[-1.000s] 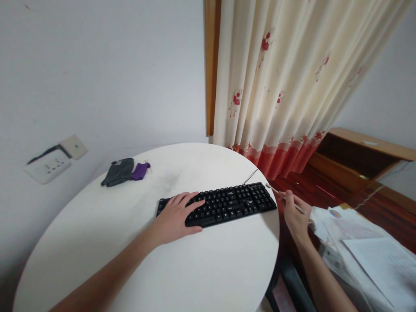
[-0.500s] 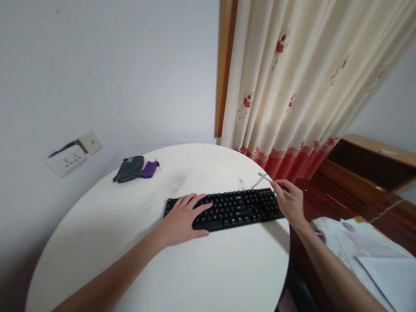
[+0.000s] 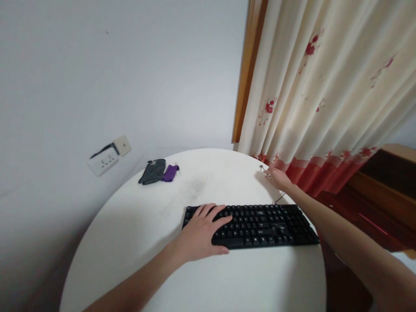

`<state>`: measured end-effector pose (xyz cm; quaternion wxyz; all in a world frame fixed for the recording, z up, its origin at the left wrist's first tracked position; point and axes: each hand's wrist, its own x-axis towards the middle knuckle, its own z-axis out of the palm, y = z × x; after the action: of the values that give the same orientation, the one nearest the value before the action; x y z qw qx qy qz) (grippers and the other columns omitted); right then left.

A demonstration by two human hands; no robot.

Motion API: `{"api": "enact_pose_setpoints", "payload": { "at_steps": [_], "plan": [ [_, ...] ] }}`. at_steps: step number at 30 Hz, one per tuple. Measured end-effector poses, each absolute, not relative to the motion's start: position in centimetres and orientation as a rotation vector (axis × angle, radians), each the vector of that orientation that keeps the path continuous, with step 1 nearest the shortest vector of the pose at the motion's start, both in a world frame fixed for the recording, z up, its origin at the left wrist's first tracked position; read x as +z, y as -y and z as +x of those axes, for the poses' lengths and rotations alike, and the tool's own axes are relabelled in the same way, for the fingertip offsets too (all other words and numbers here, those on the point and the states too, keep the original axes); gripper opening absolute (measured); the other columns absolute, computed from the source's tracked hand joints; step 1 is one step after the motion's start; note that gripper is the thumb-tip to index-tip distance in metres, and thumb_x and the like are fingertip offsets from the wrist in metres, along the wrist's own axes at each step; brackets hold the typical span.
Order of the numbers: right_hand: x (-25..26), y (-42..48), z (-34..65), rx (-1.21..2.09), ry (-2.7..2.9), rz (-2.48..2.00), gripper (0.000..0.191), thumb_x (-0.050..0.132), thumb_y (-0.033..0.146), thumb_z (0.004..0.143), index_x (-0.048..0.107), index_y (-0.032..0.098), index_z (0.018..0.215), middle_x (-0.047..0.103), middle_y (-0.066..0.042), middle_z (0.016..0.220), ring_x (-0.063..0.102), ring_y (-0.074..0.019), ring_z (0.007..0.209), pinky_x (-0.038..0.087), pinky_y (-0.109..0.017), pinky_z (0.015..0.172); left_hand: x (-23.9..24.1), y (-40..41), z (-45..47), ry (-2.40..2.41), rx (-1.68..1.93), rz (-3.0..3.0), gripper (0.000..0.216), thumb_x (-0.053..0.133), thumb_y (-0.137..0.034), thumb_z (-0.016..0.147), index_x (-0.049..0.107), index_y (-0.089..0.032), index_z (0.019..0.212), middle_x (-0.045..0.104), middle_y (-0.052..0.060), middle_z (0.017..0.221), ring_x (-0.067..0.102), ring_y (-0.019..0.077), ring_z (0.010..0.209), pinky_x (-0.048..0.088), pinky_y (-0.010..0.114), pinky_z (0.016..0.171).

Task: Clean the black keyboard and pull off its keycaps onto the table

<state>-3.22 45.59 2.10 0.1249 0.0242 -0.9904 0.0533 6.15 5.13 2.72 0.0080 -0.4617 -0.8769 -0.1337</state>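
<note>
Now our left hand [image 3: 200,235] lies splayed over the computer keyboard [image 3: 266,232], likely steadying it; our right hand [image 3: 278,178] pinches a slim stick [image 3: 261,167].

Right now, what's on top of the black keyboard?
The left hand lies on the left part of the black keyboard; the keys beneath it cannot be seen.

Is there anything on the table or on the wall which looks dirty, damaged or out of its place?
Yes: a grey smudge on the white table beyond the keyboard makes the pale surface look dirty. On the wall, a dark strip shows above the socket plate; I cannot tell if it is a gap or cable.
</note>
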Motion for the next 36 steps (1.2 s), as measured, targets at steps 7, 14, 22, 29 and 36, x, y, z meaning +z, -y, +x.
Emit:
{"api": "enact_pose_setpoints", "payload": {
  "at_steps": [7, 14, 22, 29, 36],
  "plan": [
    [0.5, -46.4, -5.6, 0.173, 2.943, 0.108, 0.033, 0.048, 0.009, 0.088, 0.074, 0.013, 0.108, 0.069, -0.015, 0.113, 0.062, -0.0237, 0.107, 0.045, -0.028, 0.09, 2.8, -5.0, 6.1, 2.751, -0.471, -1.462, 0.087, 0.074, -0.067, 0.065, 0.043, -0.041, 0.142, 0.033, 0.002, 0.154, 0.028, 0.0379, 0.137, 0.023, 0.058, 0.113],
    [-0.4, -47.5, -8.1, 0.258, 2.89, -0.081, 0.036, 0.049, 0.008, 0.085, 0.076, 0.012, 0.107, 0.073, -0.013, 0.108, 0.067, -0.0231, 0.1, 0.047, -0.027, 0.089, 2.7, -5.1, 6.1, 2.749, -0.49, -1.465, 0.09, 0.077, -0.065, 0.062, 0.044, -0.041, 0.142, 0.033, 0.002, 0.155, 0.03, 0.0382, 0.136, 0.022, 0.058, 0.114],
    [-0.7, -47.9, -10.1, 0.366, 2.818, -0.257, 0.025, 0.058, 0.012, 0.08, 0.08, 0.014, 0.092, 0.077, -0.008, 0.091, 0.071, -0.0222, 0.089, 0.051, -0.023, 0.081, 2.8, -5.0, 6.3, 2.755, -0.526, -1.455, 0.087, 0.077, -0.064, 0.064, 0.045, -0.039, 0.142, 0.033, 0.002, 0.154, 0.029, 0.0372, 0.137, 0.02, 0.057, 0.115],
    [-0.7, -48.2, -10.6, 0.438, 2.759, -0.308, 0.025, 0.058, 0.01, 0.078, 0.08, 0.014, 0.089, 0.077, -0.008, 0.091, 0.071, -0.022, 0.089, 0.052, -0.022, 0.083, 3.0, -5.1, 6.3, 2.763, -0.503, -1.456, 0.088, 0.077, -0.063, 0.064, 0.044, -0.039, 0.142, 0.034, 0.002, 0.154, 0.029, 0.0371, 0.136, 0.02, 0.057, 0.115],
    [-0.8, -48.4, -11.2, 0.451, 2.748, -0.338, 0.026, 0.057, 0.01, 0.079, 0.079, 0.013, 0.092, 0.077, -0.009, 0.092, 0.071, -0.022, 0.09, 0.051, -0.024, 0.084, 3.1, -5.2, 6.4, 2.782, -0.47, -1.449, 0.091, 0.079, -0.062, 0.062, 0.043, -0.039, 0.142, 0.033, 0.003, 0.154, 0.028, 0.0374, 0.137, 0.02, 0.058, 0.114]
  ]
}}
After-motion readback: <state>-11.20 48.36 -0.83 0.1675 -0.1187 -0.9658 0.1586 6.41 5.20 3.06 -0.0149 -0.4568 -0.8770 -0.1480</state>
